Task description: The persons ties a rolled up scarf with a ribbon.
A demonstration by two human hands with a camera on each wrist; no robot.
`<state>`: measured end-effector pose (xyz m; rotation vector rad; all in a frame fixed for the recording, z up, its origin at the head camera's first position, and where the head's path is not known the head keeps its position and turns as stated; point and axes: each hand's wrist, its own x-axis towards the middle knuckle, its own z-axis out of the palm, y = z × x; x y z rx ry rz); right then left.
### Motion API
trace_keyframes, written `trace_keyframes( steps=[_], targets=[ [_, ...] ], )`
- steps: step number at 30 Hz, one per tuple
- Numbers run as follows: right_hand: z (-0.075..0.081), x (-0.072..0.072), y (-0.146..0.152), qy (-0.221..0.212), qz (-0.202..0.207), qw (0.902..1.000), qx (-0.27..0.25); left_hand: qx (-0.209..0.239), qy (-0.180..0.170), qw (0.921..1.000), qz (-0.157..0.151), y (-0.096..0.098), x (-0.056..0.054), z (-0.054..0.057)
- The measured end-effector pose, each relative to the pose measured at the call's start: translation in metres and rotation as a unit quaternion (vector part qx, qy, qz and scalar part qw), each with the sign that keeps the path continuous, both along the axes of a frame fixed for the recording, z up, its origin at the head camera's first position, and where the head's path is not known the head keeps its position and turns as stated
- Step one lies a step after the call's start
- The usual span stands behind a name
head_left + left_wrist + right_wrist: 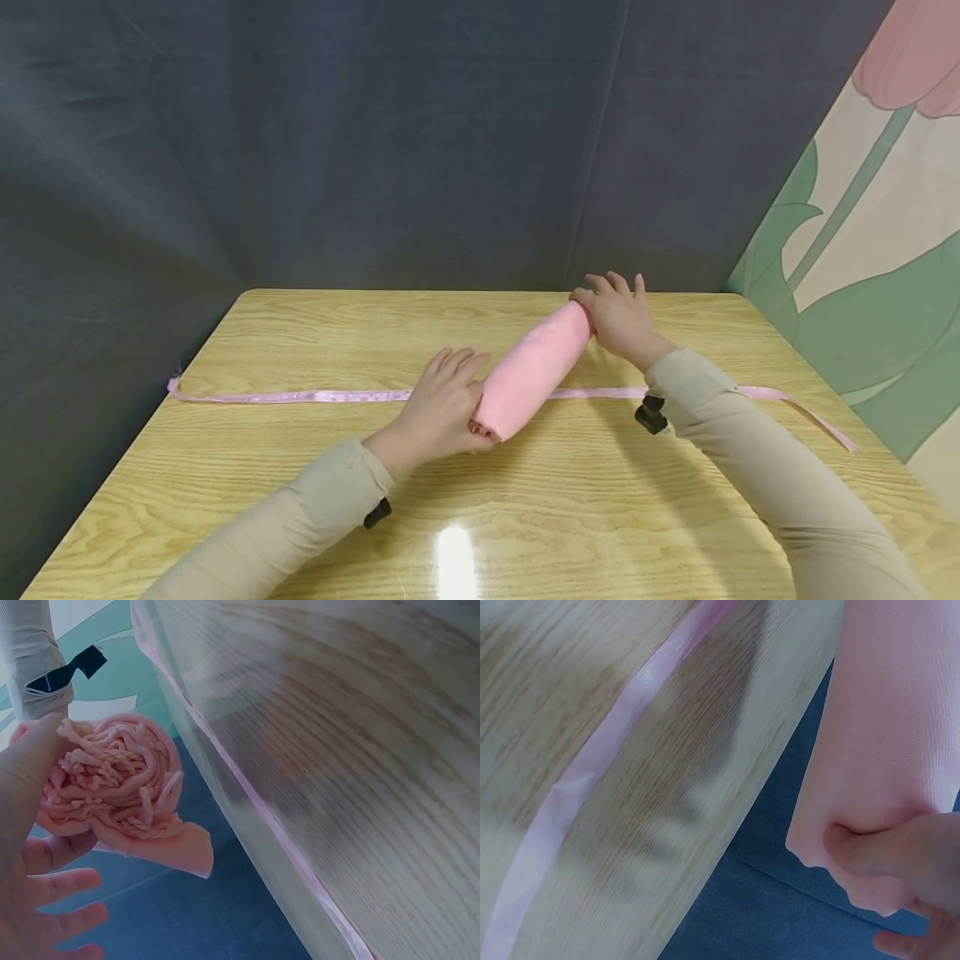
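A rolled-up pink cloth is held slantwise above the table, its far end to the right. My left hand pinches the near end between thumb and index finger, the other fingers spread. Loose fringe-like strands show in that spiral end in the left wrist view, and a flap hangs below it. At the far end my right hand grips the roll, its thumb pressed into the cloth; its other fingers point up. Beneath the roll, a shiny pink ribbon lies stretched across the table, partly hidden by hands and sleeve.
The wooden table extends under both arms. A dark curtain hangs behind it and along the left. To the right stands a wall with painted flowers. The ribbon's right end bends toward the table's right edge.
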<state>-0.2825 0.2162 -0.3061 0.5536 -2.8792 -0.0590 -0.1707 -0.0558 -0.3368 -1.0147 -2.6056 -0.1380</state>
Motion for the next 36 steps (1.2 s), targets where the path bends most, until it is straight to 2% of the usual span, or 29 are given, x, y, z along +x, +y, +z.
trace_keyframes(
  steps=[13,20,36],
  targets=[
    [-0.002,-0.004,-0.005,0.003,0.017,0.9998,0.000,-0.002,0.024,0.9997,0.005,0.004,0.007,-0.002],
    [-0.002,-0.005,-0.007,0.001,0.029,0.9996,0.000,-0.012,0.017,0.9996,0.017,0.008,0.012,-0.003],
    [-0.001,-0.009,-0.015,-0.015,0.046,0.9986,0.020,-0.013,0.038,0.9989,0.022,0.018,0.018,-0.007]
  ],
)
